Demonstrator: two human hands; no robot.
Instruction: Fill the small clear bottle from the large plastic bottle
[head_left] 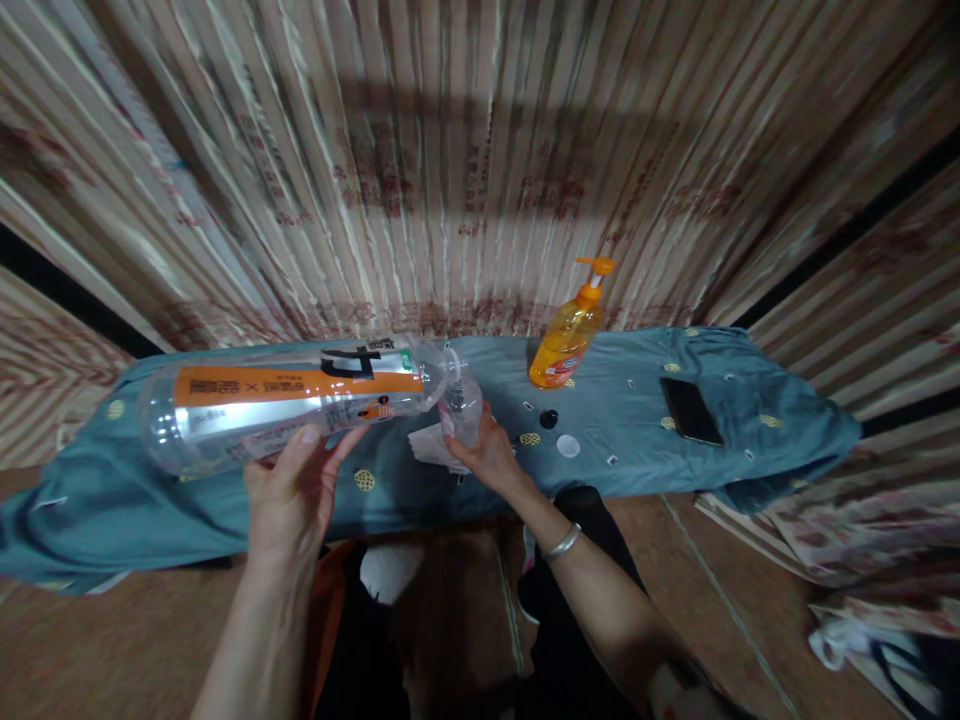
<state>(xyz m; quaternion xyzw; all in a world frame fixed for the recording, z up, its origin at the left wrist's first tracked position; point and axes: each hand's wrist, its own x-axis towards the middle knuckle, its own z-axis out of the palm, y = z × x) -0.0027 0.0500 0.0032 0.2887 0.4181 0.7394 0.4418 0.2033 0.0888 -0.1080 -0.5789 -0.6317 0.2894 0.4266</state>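
My left hand [300, 470] grips a large clear plastic bottle [292, 400] with an orange and silver label, tipped onto its side so its neck points right. In my right hand [487, 450] is a small clear bottle [461, 405], its top against or just beside the big bottle's mouth; whether they touch I cannot tell. Beneath the small bottle lies a folded white tissue [427, 447]. Right of that hand are a small black cap [550, 419] and a round white lid [568, 446] on the cloth.
An orange pump bottle [566, 340] stands toward the back of the long surface under a teal patterned cloth [622, 400]. A black phone [691, 410] lies farther right. Striped curtains [465, 180] hang behind and at both sides. My knees are below the front edge.
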